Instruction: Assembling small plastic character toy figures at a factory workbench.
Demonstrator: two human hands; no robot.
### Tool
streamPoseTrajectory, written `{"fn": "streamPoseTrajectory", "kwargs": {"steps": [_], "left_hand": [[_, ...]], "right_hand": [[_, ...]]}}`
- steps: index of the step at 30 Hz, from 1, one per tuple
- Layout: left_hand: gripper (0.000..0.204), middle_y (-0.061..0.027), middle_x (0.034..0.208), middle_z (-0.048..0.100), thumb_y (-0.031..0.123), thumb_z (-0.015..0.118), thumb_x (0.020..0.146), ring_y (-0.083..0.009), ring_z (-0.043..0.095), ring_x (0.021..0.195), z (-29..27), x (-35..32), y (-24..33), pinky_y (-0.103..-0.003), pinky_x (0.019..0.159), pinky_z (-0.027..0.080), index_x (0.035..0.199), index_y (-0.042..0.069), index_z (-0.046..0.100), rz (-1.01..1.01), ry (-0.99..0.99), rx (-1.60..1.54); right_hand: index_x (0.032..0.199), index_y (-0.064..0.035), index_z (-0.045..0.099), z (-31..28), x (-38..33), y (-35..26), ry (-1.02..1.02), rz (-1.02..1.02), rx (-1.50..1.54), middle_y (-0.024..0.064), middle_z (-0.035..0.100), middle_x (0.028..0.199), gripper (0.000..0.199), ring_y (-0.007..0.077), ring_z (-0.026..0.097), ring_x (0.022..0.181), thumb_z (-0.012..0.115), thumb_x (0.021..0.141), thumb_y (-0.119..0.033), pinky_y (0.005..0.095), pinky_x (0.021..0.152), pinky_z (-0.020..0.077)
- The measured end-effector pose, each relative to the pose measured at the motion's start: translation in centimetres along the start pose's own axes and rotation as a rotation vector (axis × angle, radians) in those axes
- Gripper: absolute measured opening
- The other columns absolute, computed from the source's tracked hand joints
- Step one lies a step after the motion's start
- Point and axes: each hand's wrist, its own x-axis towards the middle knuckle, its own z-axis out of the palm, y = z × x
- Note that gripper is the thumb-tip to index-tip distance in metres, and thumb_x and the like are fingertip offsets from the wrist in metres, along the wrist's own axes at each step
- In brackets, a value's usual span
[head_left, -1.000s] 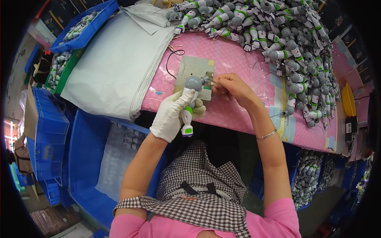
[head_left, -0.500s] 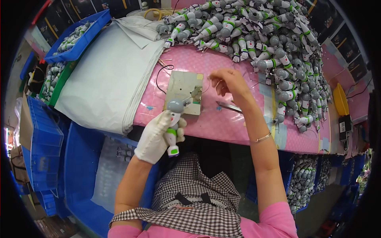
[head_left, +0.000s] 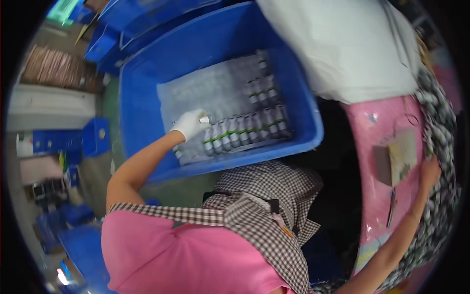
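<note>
My left hand [head_left: 190, 125], in a white glove, is over the big blue bin, its fingers closed round a toy arm [head_left: 204, 119]. Only a pale grey end of that arm shows past the fingertips. Right beside it, a row of white and grey toy arms with green bands [head_left: 240, 131] lies on a pale sheet [head_left: 196, 90] in the bin. My bare right hand [head_left: 431, 172] reaches to the far right, at the edge of a heaped pile of similar toy arms [head_left: 443, 120]. Its fingers are blurred and partly hidden.
The blue bin [head_left: 316, 128] has high walls. White cloth [head_left: 342, 54] covers the table's far part. On the pink tabletop [head_left: 364, 147] are a metal box [head_left: 404, 152] and a narrow metal tool [head_left: 391, 208]. More blue crates [head_left: 95, 137] stand at left.
The view has swung left toward the blue bin. My left hand has carried the toy arm from beside the table into the bin; my right hand has moved to the pile.
</note>
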Motion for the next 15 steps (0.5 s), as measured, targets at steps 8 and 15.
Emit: {"fn": "streamPoseTrajectory", "kwargs": {"steps": [8, 15], "left_hand": [[0.023, -0.0093, 0.086, 0.066, 0.011, 0.062, 0.068, -0.0286, 0.064, 0.089, 10.0, -0.5, -10.1, -0.042, 0.077, 0.047, 0.091, 0.014, 0.066, 0.544, -0.643, 0.514], [0.010, -0.0032, 0.079, 0.061, 0.015, 0.058, 0.071, -0.0215, 0.061, 0.081, 13.2, -0.6, -13.4, -0.040, 0.078, 0.042, 0.077, 0.016, 0.066, 0.925, -0.401, 0.571]], "right_hand": [[0.125, -0.0109, 0.053, 0.2, -2.3, 11.1, -0.047, -0.071, 0.658, 0.0076, 0.059, 0.114, 0.048, 0.0208, 0.057, 0.094, 0.058, 0.085, -0.037, 0.0321, 0.077, 0.0447], [0.124, -0.0102, 0.054, -7.2, -10.0, 10.8, -0.023, 0.194, 1.409, 0.0014, 0.051, 0.123, 0.036, 0.0107, 0.050, 0.087, 0.057, 0.090, -0.020, 0.0219, 0.074, 0.0408]]}}
